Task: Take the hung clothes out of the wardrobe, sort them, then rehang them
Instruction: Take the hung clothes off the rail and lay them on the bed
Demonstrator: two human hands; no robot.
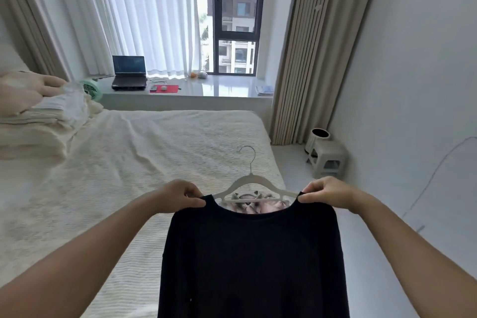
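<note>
a black long-sleeved knit top (253, 261) is held up in front of the person, over the near edge of the bed with the cream ribbed cover (134, 162). the left hand (180, 196) pinches the left shoulder of the neckline, with thumb and forefinger closed on the cloth; the right hand (327, 192) pinches the right shoulder in the same way, so both sets of fingers are clamped on the fabric.

between and just beyond the fingers a white plastic hanger with a thin metal hook (254, 186) is seen, its arms reaching toward both pinch points. whether its arms are already inside the shoulders cannot be told. behind the neckline, just below the hanger bar, a pale printed garment (258, 205) lies on the bed.

the top is judged soft, light and limp: it drapes straight down from the two pinches and no shape of its own is kept. it is not fragile, though a knit neckline can be stretched if pulled wide. the shoulder seams, where it is gripped now, seem the right places to hold. the hanger is judged stiff and light, with smooth arms from which a wide neckline could slide; it would best be taken at the neck below the hook.
</note>
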